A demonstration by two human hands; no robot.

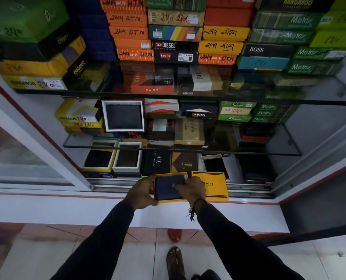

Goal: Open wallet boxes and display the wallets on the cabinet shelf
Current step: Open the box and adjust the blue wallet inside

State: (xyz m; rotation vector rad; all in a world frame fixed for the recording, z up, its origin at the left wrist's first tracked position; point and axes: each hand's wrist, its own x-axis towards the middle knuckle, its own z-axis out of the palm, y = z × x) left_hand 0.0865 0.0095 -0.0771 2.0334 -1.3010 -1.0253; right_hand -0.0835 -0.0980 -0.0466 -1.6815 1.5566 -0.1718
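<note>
An open yellow wallet box (pixel 159 201) lies on the cabinet's front sill with a dark blue wallet (pixel 166 188) inside it. My left hand (pixel 143 194) grips the box by its left side. My right hand (pixel 191 188) rests on the wallet's right part, fingers pressed onto it. The box's yellow BALISI lid (pixel 216 186) lies flat just to the right, partly under my right hand. On the bottom shelf behind, two open boxes show dark wallets: a yellow one (pixel 99 158) and a white one (pixel 127 158). Another open white box (pixel 123 116) stands upright on the middle glass shelf.
Glass shelves (pixel 188 151) hold stacks of closed wallet boxes, orange, green, yellow and black. An AX box (pixel 158 162) and a brown box (pixel 185 163) lie behind my hands. A sliding glass door (pixel 26 150) stands at left, its track (pixel 115 183) along the sill. My sandalled foot (pixel 175 263) is below.
</note>
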